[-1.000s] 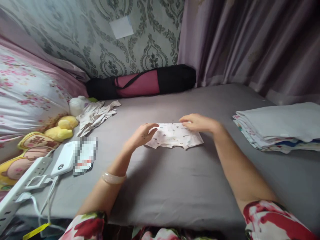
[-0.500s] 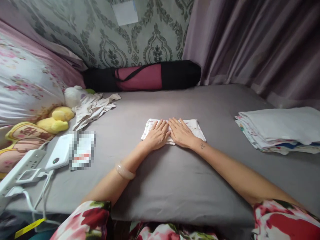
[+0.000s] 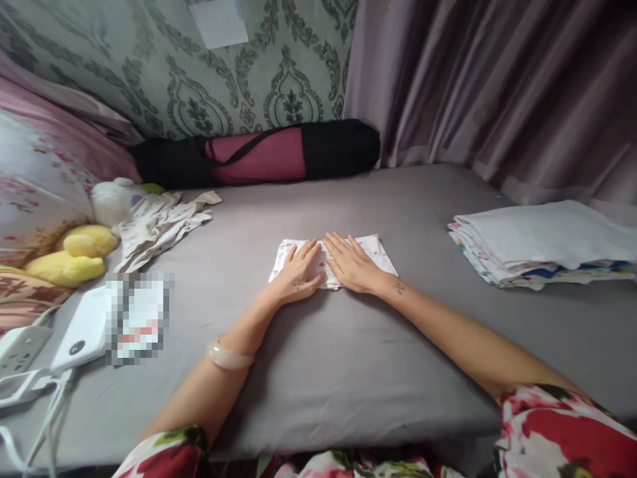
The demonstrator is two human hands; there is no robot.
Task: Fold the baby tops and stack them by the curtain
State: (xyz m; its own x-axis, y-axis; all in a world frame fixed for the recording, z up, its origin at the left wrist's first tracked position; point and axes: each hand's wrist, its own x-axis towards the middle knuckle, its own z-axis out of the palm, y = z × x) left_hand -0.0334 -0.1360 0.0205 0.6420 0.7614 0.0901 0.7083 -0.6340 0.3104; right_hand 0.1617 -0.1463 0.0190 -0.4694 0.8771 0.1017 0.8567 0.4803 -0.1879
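A white cloth with small coloured prints (image 3: 375, 249) lies folded into a flat rectangle on the grey sheet (image 3: 318, 372). Both hands rest on top of it. My left hand (image 3: 298, 271) lies on its left half, fingers stretched away from me and the thumb pointing right. Flat on the middle and right part is my right hand (image 3: 352, 264), its fingers extended and angled to the left. A narrow strip of cloth shows between the two hands. Much of the cloth is hidden beneath the palms.
At right sits a stack of folded cloths (image 3: 542, 239). A crumpled pale garment (image 3: 159, 222) lies at left near plush toys (image 3: 74, 255), a white power bank (image 3: 87, 325) and a power strip (image 3: 22, 348). Along the wall stretches a long black-and-red bag (image 3: 259, 154).
My hands have moved slightly apart on the cloth, my left hand shifting toward its left side. The view has turned a little to the right.
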